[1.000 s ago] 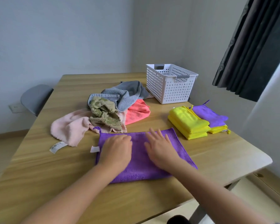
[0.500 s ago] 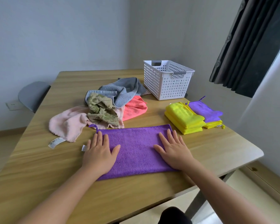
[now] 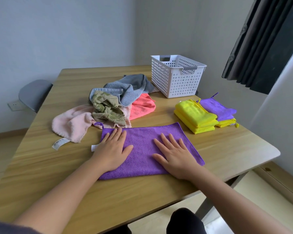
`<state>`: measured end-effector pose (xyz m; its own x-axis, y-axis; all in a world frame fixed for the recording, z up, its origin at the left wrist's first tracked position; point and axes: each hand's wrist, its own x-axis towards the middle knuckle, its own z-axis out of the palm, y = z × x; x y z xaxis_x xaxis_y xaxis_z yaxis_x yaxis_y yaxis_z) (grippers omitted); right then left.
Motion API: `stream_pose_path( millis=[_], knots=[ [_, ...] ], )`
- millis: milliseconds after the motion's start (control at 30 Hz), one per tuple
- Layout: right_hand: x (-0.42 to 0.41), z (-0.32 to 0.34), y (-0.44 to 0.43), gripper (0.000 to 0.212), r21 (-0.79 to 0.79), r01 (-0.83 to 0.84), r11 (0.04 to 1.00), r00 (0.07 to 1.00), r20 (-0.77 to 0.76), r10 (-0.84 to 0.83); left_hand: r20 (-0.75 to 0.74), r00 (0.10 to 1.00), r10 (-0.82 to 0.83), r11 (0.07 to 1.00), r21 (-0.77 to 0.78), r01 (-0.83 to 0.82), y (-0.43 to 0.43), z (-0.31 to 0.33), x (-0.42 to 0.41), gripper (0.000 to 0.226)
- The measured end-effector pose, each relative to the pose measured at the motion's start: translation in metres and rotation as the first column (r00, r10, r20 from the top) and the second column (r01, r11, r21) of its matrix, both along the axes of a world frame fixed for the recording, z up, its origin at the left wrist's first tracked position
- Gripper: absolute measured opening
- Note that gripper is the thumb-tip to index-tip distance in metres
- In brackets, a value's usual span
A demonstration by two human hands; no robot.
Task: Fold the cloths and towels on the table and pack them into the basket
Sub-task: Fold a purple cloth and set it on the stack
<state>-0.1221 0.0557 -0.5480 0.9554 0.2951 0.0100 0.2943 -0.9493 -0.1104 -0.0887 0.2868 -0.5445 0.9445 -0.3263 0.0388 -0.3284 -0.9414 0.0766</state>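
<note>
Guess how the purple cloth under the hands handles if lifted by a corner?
Probably floppy: the purple cloth lies flat and thin under the left hand and right hand, so it should drape. Likely light, given its thin edges. Its fuzzy pile may drag on the table rather than slide.

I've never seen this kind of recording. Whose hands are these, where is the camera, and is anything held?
No machine here: a person wears a camera on the head, looking down at their own arms. The left hand and right hand lie flat on a purple cloth spread on the wooden table, pressing it, gripping nothing. Behind lies an unfolded heap: pink towel, olive cloth, grey towel, coral cloth. To the right sit folded yellow cloths and a folded purple cloth, with a white basket beyond.
</note>
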Motion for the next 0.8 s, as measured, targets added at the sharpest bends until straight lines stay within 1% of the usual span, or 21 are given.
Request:
stream_pose_path(
  millis=[67, 100, 133, 167, 233, 300, 333, 367, 400, 433, 467, 500, 533, 567, 600, 667, 733, 800],
  knots=[
    [0.001, 0.002, -0.002, 0.107, -0.015, -0.016, 1.0, 1.0, -0.006, 0.016, 0.016, 0.984, -0.18, 0.984, -0.014, 0.18, 0.004, 0.001, -0.012, 0.095],
    [0.001, 0.004, -0.002, 0.103, -0.019, -0.028, 0.999, 0.999, -0.015, 0.028, -0.017, 0.97, -0.242, 0.97, 0.0, 0.242, 0.004, 0.003, -0.02, 0.096],
    [0.001, 0.005, -0.003, 0.099, -0.022, -0.046, 0.999, 0.998, -0.031, 0.046, -0.05, 0.962, -0.267, 0.963, 0.019, 0.268, 0.005, 0.004, -0.028, 0.096],
    [0.002, 0.007, -0.006, 0.098, -0.021, -0.071, 0.997, 0.997, -0.041, 0.07, -0.067, 0.965, -0.255, 0.966, 0.029, 0.257, 0.003, 0.005, -0.035, 0.098],
    [0.004, 0.01, -0.014, 0.097, -0.004, -0.134, 0.991, 0.989, -0.056, 0.134, -0.071, 0.983, -0.167, 0.985, 0.037, 0.17, -0.006, 0.005, -0.052, 0.11],
    [0.004, 0.014, -0.022, 0.088, 0.019, -0.174, 0.984, 0.982, -0.074, 0.175, -0.073, 0.995, -0.073, 0.995, 0.062, 0.077, -0.019, 0.004, -0.074, 0.119],
    [0.003, 0.016, -0.024, 0.088, 0.026, -0.166, 0.986, 0.984, -0.066, 0.167, -0.08, 0.996, -0.028, 0.996, 0.081, 0.035, -0.025, 0.006, -0.085, 0.118],
    [0.003, 0.016, -0.026, 0.091, 0.041, -0.135, 0.99, 0.99, -0.042, 0.137, -0.065, 0.998, 0.009, 0.995, 0.097, -0.003, -0.03, 0.008, -0.091, 0.11],
    [-0.001, 0.017, -0.026, 0.096, 0.068, -0.085, 0.994, 0.996, -0.007, 0.086, 0.001, 1.0, 0.022, 0.994, 0.105, -0.022, -0.034, 0.013, -0.092, 0.099],
    [-0.004, 0.019, -0.024, 0.094, 0.106, -0.034, 0.994, 0.999, 0.024, 0.032, 0.107, 0.994, 0.019, 0.995, 0.097, -0.03, -0.036, 0.019, -0.087, 0.088],
    [-0.007, 0.019, -0.02, 0.083, 0.155, 0.013, 0.988, 0.999, 0.036, -0.019, 0.2, 0.98, 0.012, 0.997, 0.075, -0.028, -0.038, 0.025, -0.077, 0.079],
    [-0.011, 0.019, -0.015, 0.071, 0.197, 0.058, 0.979, 0.998, 0.015, -0.062, 0.245, 0.969, -0.007, 0.999, 0.051, -0.006, -0.038, 0.029, -0.065, 0.077],
    [-0.014, 0.018, -0.008, 0.063, 0.226, 0.104, 0.969, 0.995, -0.026, -0.101, 0.231, 0.972, -0.051, 0.998, 0.039, 0.043, -0.036, 0.029, -0.053, 0.081],
    [-0.018, 0.016, -0.001, 0.061, 0.233, 0.146, 0.961, 0.989, -0.064, -0.135, 0.177, 0.977, -0.118, 0.993, 0.03, 0.115, -0.035, 0.025, -0.041, 0.087],
    [-0.021, 0.012, 0.004, 0.062, 0.214, 0.186, 0.959, 0.982, -0.084, -0.171, 0.101, 0.978, -0.184, 0.983, 0.021, 0.182, -0.035, 0.02, -0.032, 0.091],
    [-0.02, 0.003, 0.011, 0.067, 0.124, 0.231, 0.965, 0.972, -0.064, -0.224, -0.049, 0.972, -0.228, 0.973, 0.018, 0.229, -0.033, 0.011, -0.021, 0.095],
    [-0.014, 0.0, 0.006, 0.071, 0.048, 0.208, 0.977, 0.978, -0.028, -0.207, -0.083, 0.981, -0.177, 0.984, 0.014, 0.178, -0.033, 0.005, -0.017, 0.092],
    [-0.002, 0.005, -0.004, 0.076, 0.035, 0.106, 0.994, 0.993, -0.051, -0.104, -0.067, 0.995, -0.068, 0.998, 0.005, 0.068, -0.037, 0.001, -0.022, 0.077]
  ],
)
